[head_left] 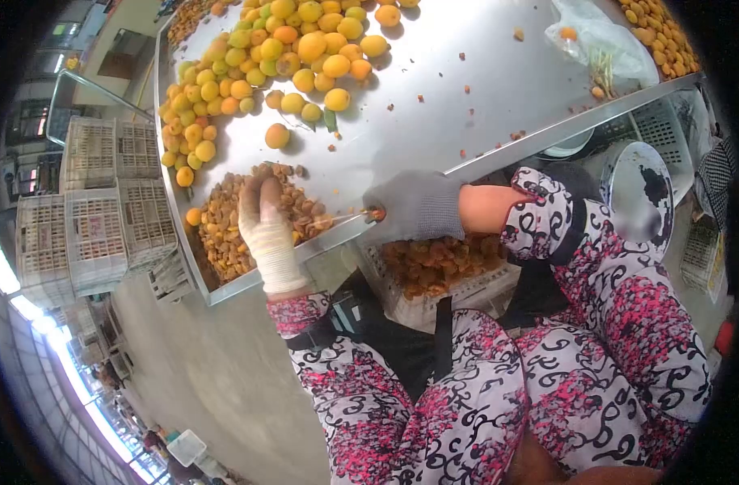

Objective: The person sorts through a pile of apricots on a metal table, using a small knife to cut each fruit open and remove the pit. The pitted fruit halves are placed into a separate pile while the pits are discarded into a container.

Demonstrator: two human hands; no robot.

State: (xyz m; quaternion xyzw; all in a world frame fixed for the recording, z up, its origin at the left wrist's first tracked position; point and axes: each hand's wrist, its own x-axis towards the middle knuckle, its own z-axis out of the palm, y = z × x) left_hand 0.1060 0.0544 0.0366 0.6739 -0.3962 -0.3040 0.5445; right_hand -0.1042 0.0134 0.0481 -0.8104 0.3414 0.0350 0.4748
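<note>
My left hand (264,230), in a pale knitted glove, reaches over a heap of small shrivelled brown and orange fruit pieces (224,222) at the table's near left corner. Its fingers are bent together at the heap, and I cannot tell what they hold. In a grey glove, my right hand (410,208) is closed round a thin metal pointed tool (349,218) at the table's near edge. The tool's tip points left toward the heap. A small reddish-brown bit shows where the tool meets the glove. Below this hand, a white crate (418,311) holds orange-brown fruit pieces (446,263).
Whole yellow-orange apricots (305,48) spread over the far left of the metal table (434,121), which has a raised rim. A plastic bag (600,40) lies at the far right. Stacked crates (94,210) stand left; a white basin (640,190) is on the right.
</note>
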